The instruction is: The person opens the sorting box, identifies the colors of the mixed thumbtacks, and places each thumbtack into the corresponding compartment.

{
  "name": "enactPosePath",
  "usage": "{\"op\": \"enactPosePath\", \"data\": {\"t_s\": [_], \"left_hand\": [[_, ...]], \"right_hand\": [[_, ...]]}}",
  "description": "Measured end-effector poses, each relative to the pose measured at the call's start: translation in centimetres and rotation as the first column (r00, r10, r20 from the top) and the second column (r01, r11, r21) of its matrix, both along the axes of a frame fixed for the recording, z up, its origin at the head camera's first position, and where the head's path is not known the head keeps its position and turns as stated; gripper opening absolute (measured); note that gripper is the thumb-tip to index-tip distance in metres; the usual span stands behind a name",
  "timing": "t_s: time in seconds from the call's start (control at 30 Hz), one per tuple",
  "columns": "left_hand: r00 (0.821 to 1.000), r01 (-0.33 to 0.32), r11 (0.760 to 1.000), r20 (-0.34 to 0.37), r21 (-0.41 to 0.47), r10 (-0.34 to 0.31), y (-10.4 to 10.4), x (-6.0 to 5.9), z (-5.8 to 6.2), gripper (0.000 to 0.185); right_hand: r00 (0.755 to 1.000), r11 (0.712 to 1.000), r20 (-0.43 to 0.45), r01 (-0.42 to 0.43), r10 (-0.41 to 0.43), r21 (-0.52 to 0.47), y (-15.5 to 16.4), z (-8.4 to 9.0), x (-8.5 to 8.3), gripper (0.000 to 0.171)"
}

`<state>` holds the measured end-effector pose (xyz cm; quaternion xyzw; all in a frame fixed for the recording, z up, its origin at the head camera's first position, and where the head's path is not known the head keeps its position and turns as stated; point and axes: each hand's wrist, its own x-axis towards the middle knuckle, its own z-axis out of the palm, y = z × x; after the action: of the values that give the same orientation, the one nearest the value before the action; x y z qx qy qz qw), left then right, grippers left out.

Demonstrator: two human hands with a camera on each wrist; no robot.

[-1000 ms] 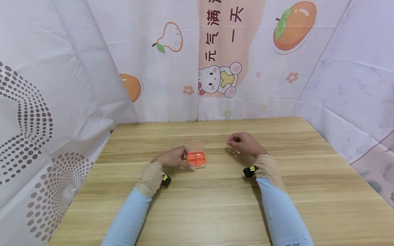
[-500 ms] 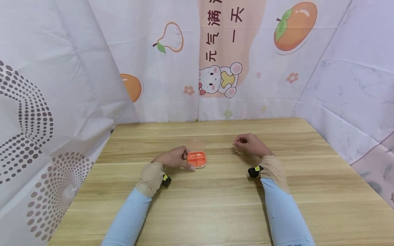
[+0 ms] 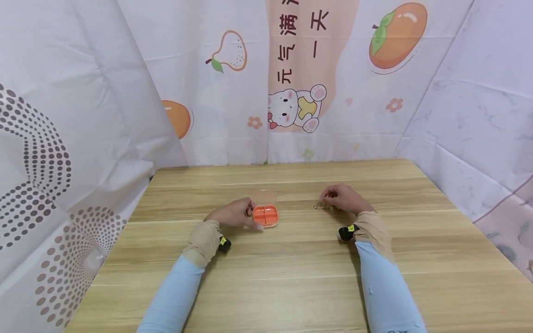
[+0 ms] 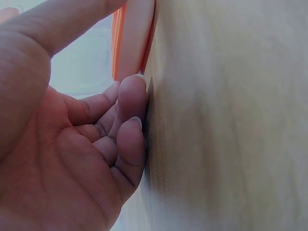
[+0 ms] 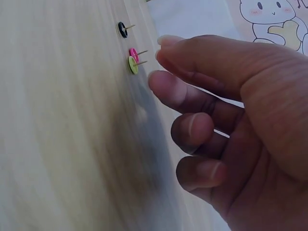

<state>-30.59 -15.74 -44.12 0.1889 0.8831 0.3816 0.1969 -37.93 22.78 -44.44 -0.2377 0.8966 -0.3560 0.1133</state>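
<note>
A small orange box (image 3: 265,215) with four-way dividers stands on the table, its clear lid (image 3: 264,197) folded back behind it. My left hand (image 3: 234,213) holds the box by its left side, thumb along the near edge and index finger towards the back; the other fingers are curled in the left wrist view. Off to the right, my right hand (image 3: 344,199) hovers beside three thumbtacks, thumb and index finger apart and nothing between them. In the right wrist view a black thumbtack (image 5: 123,30), a pink thumbtack (image 5: 134,54) and a yellow-green thumbtack (image 5: 133,65) lie points up.
The wooden table (image 3: 291,277) reaches back to a printed curtain (image 3: 233,92). More patterned cloth hangs at the left and right sides. A black wrist camera (image 3: 347,232) sits on the right wrist, and another camera (image 3: 225,244) on the left.
My right hand has shifted right and slightly nearer, its fingertips coming down to the thumbtacks. The left hand and the box have stayed in place.
</note>
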Motion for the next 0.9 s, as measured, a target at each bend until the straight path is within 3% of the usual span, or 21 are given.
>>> {"op": "enactPosePath", "data": {"t_s": [0.13,0.43,0.9], "left_hand": [[1.000,0.002,1.000,0.004,0.001,-0.002,-0.02,-0.04,-0.04,0.057],[1.000,0.005,1.000,0.003,0.011,-0.005,-0.02,0.06,0.03,0.056],[1.000,0.012,1.000,0.000,0.013,-0.012,-0.03,-0.06,-0.13,0.055]], "right_hand": [[1.000,1.000,0.004,-0.019,0.019,0.002,-0.07,-0.02,0.07,0.015],[0.995,0.999,0.097,-0.018,0.015,0.036,-0.50,-0.35,0.03,0.014],[0.998,0.998,0.052,0.017,-0.020,0.063,-0.17,-0.57,-0.10,0.018]]}}
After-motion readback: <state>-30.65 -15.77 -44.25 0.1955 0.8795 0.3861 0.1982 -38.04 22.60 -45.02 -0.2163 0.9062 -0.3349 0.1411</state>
